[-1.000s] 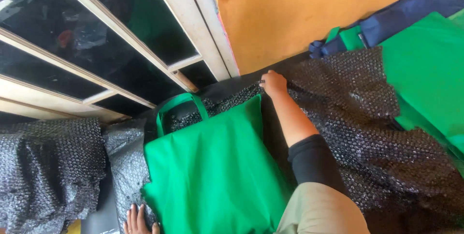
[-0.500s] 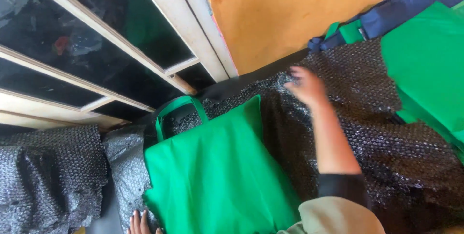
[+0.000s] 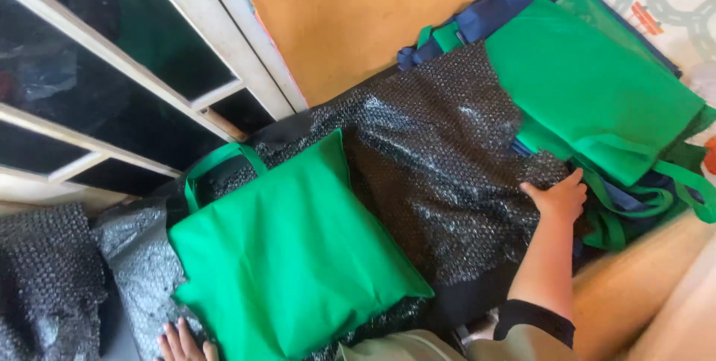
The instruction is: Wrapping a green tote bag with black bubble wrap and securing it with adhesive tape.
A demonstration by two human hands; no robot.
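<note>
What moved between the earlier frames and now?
The right hand left the near green bag's top corner and slid right across the black bubble wrap to its edge beside the stacked green bags. Grip unclear. The left hand stayed at the near bag's lower edge.

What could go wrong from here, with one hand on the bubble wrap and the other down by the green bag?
The right hand grips the black bubble wrap at the edge where the stacked green bags overlap it, so a pull may drag the stack along. The green bag lying on the same sheet could slide or bunch. The left hand shows only fingertips, so its hold on anything is uncertain.
</note>
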